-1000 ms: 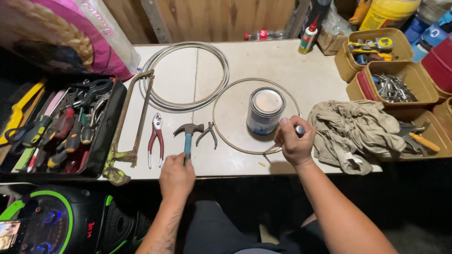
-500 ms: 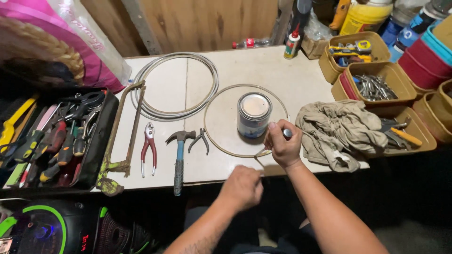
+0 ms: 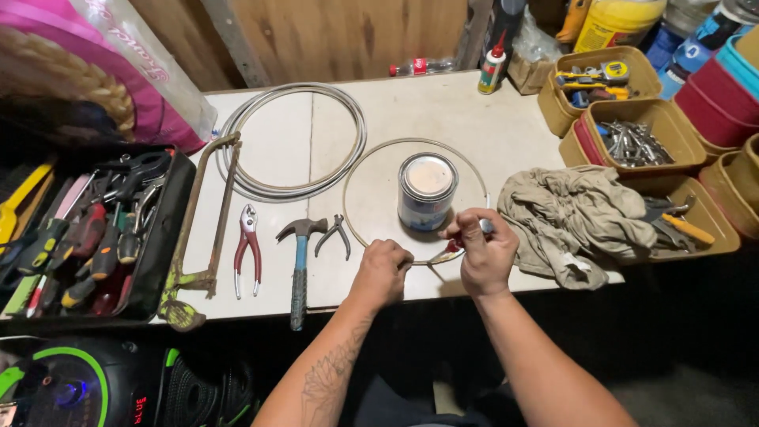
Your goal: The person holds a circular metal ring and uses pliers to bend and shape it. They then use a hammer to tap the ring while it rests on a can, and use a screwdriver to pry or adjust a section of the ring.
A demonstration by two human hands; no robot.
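Metal wire ring (image 3: 371, 166) is pinched by left hand (image 3: 383, 273) and right hand (image 3: 484, 253), fingers curled; paint can (image 3: 427, 191) is encircled

The left hand (image 3: 381, 273) has let go of the hammer (image 3: 300, 269), which it held a second ago, and crossed to the near edge of the wire ring (image 3: 417, 199), touching it beside the right hand (image 3: 484, 251). The right hand sits slightly lower, its grip closed on a small red-handled tool (image 3: 451, 251)
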